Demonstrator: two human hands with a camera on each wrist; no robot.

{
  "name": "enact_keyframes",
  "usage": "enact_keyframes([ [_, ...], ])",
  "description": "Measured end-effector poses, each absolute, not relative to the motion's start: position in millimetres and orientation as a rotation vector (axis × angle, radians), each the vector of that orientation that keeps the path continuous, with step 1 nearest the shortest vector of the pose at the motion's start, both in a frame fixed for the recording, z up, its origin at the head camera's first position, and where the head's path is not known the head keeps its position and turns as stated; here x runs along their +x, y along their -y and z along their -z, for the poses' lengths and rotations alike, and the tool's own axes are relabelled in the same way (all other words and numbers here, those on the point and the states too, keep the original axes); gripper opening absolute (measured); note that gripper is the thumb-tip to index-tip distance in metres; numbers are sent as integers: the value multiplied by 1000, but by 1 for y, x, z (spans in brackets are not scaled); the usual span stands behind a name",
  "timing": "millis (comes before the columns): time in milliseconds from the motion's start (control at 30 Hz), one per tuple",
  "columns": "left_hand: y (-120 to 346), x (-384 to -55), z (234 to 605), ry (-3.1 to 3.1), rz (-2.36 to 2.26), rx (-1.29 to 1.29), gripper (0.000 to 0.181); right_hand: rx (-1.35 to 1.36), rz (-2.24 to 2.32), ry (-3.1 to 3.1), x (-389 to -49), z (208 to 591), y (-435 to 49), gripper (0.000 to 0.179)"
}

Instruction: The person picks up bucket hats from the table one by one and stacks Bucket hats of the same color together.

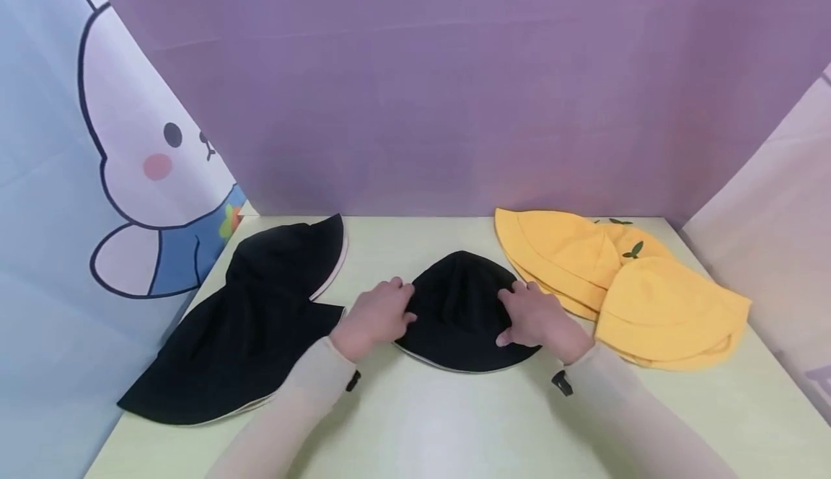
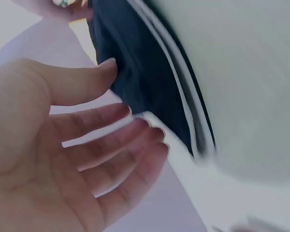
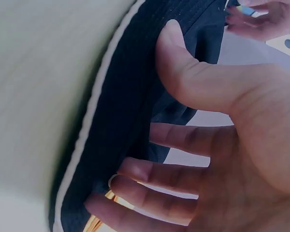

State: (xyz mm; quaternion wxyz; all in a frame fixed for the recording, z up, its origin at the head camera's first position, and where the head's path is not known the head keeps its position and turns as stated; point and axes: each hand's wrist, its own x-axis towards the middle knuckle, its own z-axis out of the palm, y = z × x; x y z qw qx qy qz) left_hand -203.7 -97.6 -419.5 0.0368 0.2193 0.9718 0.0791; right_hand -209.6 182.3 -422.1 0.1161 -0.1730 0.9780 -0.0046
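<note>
Nearest the camera, pale sleeves [image 1: 305,400] reach forward. Between the left hand [image 1: 379,314] and right hand [image 1: 537,314] lies the middle black hat [image 1: 464,313], its longer axis running from hand to hand, crown pointing away, neither hand clearly nearer. Both hands' fingers are loosely extended at its sides, unclenched. It lies on a pale table [image 1: 448,428], black hats [image 1: 240,342] to the left, yellow hats [image 1: 669,309] to the right, a purple backdrop [image 1: 422,104] behind.

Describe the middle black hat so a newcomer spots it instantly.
On the pale table, between the black hats at left and yellow hats at right, sits the middle black hat. Only it lies between the left hand and the right hand.
</note>
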Motion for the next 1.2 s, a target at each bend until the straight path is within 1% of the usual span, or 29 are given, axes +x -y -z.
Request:
enact_keyframes([
  [67,112,-207,415,-2986,-254,651,17,-516,22,-2873,-210,422,-183,76],
  [200,141,-212,408,-2969,-165,587,2,-522,23,-2875,-210,423,-184,77],
  [367,169,-218,399,-2896,-116,473,13,-531,7,-2878,-209,424,-185,77],
  [500,187,-220,396,-2835,-159,355,7,-536,12,-2880,-209,425,-186,77],
  [567,193,-221,397,-2814,-181,344,15,-530,15,-2881,-209,425,-187,78],
  [633,198,-223,400,-2800,-206,372,18,-516,18,-2883,-209,425,-188,78],
  [767,203,-226,406,-2778,-280,432,14,-496,30,-2880,-209,424,-189,79],
  [867,205,-228,408,-2759,-321,442,14,-493,30,-2877,-209,424,-189,79],
  [1200,206,-233,396,-2818,-399,599,22,-492,17,-2877,-207,423,-188,78],
])
